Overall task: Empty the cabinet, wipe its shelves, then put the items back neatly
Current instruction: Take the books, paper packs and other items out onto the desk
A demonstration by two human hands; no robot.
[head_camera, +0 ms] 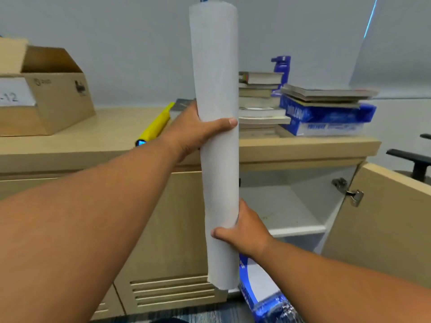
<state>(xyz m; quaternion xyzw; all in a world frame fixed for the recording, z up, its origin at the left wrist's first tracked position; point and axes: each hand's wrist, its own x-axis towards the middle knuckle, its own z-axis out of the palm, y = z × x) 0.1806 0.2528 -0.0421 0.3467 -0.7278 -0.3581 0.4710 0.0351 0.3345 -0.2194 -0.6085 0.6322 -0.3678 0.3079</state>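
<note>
I hold a long white paper roll [215,66] upright in front of the cabinet. My left hand [198,129] grips it near the middle, thumb across the front. My right hand [245,229] grips it lower down. The cabinet [182,217] stands below a wooden countertop [93,136]; its right door [382,217] hangs open, showing a bare white upper shelf [279,206]. On the countertop lie a stack of books [258,101], blue paper reams [326,117] with thin books on top, a blue bottle [282,66] and a yellow roll [156,124].
An open cardboard box [46,89] sits at the countertop's left. A blue and white paper ream [263,294] leans at the cabinet's bottom, near the floor. A black office chair [415,162] stands to the right behind the open door.
</note>
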